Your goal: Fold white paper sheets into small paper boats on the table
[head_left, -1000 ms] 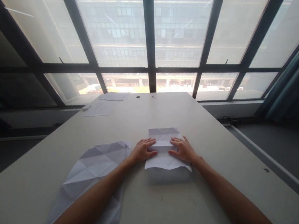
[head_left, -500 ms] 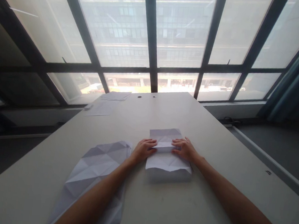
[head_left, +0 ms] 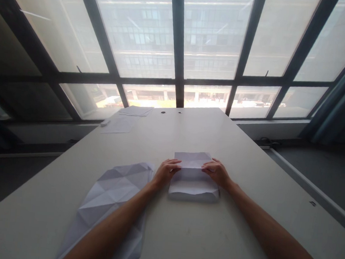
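A creased white sheet of paper [head_left: 194,184] lies on the table in front of me, with a raised fold running across its middle. My left hand [head_left: 166,171] pinches the left end of that fold between thumb and fingers. At the right end, my right hand [head_left: 217,172] grips the same fold in a pinch. The sheet's near edge curls up slightly off the tabletop. Beside my left forearm lies a larger creased paper [head_left: 109,198], partly hidden under the arm.
The white table [head_left: 230,231] stretches toward tall windows. Flat paper sheets [head_left: 118,125] and a small white object [head_left: 105,123] lie at its far left. Two small dark spots sit near the far edge. A blue curtain [head_left: 341,96] hangs at right.
Both hands have closed from resting on the fold to pinching it, and the right hand has shifted slightly right. The sheet's near edge has drawn farther away from me.
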Demonstrator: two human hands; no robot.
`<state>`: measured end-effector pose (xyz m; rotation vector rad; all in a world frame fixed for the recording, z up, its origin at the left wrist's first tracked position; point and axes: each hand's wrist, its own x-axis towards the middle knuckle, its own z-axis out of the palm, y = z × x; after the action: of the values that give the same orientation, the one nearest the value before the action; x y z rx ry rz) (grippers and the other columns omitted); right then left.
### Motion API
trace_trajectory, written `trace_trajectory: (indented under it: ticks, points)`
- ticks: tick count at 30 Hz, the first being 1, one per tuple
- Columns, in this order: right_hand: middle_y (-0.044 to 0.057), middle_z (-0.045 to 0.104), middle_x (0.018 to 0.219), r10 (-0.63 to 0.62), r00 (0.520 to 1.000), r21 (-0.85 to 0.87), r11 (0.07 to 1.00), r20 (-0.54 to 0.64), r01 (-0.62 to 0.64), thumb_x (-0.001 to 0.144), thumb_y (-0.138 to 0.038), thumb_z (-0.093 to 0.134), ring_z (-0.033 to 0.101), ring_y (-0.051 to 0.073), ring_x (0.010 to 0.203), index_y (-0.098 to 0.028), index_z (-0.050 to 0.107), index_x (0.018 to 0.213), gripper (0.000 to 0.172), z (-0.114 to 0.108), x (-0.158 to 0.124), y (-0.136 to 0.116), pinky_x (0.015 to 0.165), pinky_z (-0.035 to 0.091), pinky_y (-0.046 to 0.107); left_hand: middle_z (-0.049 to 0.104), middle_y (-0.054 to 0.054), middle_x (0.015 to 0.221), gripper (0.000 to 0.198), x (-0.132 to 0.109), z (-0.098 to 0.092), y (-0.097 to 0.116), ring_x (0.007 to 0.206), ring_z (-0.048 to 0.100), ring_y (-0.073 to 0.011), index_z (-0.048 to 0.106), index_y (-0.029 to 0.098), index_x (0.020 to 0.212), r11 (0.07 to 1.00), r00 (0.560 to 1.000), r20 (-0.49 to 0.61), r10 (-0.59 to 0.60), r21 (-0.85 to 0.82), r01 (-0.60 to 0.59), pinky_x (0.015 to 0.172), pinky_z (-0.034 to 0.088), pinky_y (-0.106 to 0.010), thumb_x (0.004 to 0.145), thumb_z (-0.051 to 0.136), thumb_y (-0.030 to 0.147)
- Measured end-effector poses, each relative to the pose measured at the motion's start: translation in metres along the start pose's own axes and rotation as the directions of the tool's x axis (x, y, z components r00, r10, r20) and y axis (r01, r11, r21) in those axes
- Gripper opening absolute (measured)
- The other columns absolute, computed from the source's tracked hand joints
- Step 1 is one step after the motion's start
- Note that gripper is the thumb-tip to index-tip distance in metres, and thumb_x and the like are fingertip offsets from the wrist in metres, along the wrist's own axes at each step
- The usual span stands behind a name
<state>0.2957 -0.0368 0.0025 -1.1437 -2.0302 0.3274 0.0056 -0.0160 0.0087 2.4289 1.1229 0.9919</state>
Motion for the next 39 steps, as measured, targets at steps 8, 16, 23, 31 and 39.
trace_trajectory:
  ticks: [8,16,23,31,39]
  points:
    - [0.006,0.073,0.086,0.14,0.99,0.324,0.936,0.016,-0.138,0.078,-0.033,0.066,0.067,0.022,0.082,-0.018,0.063,0.074,0.016,-0.001,-0.002,0.005,0.073,0.051,0.031,0.073,-0.005,0.087,0.032,0.002,-0.003,0.007,0.084,0.067,-0.0221,0.073,0.018,0.089,0.983,0.987,-0.114,-0.113,-0.16,0.094,0.079,0.05,-0.035,0.094,0.05,0.041]
    - [0.001,0.064,0.075,0.193,0.981,0.354,0.918,-0.009,-0.177,0.079,-0.034,0.062,0.058,0.016,0.067,-0.018,0.063,0.091,0.02,0.001,0.0,0.011,0.062,0.047,0.026,0.043,0.004,0.053,0.041,0.003,-0.007,0.003,0.052,0.038,-0.0114,0.053,0.017,0.062,0.956,0.964,-0.146,-0.222,-0.228,0.185,0.052,0.03,-0.024,0.091,0.049,0.047]
    - [0.0,0.06,0.067,0.273,0.944,0.448,0.878,-0.186,-0.166,0.081,-0.04,0.063,0.052,0.014,0.06,-0.016,0.061,0.076,0.025,-0.002,0.003,0.005,0.055,0.042,0.024,0.06,-0.002,0.067,0.039,0.005,-0.002,0.003,0.062,0.051,-0.0158,0.065,0.014,0.078,0.817,0.95,0.025,-0.311,-0.504,0.28,0.056,0.041,-0.026,0.076,0.067,0.053]
    - [-0.001,0.061,0.064,0.447,0.832,0.581,0.79,-0.328,-0.195,0.082,-0.047,0.061,0.047,0.011,0.046,-0.019,0.053,0.095,0.032,-0.002,0.008,-0.013,0.04,0.034,0.021,0.06,-0.001,0.065,0.045,0.012,-0.007,0.026,0.058,0.05,-0.0119,0.065,0.011,0.077,0.748,0.932,-0.067,-0.357,-0.618,0.243,0.051,0.039,-0.022,0.08,0.063,0.056]
    - [-0.004,0.054,0.056,0.473,0.819,0.48,0.829,-0.325,-0.288,0.084,-0.047,0.054,0.034,0.009,0.037,-0.015,0.048,0.125,0.052,-0.001,0.007,-0.02,0.034,0.024,0.02,0.048,0.009,0.054,0.068,0.009,-0.013,0.039,0.042,0.038,-0.0065,0.04,0.014,0.139,0.694,0.9,-0.035,-0.434,-0.651,0.309,0.042,0.03,-0.017,0.083,0.064,0.045]
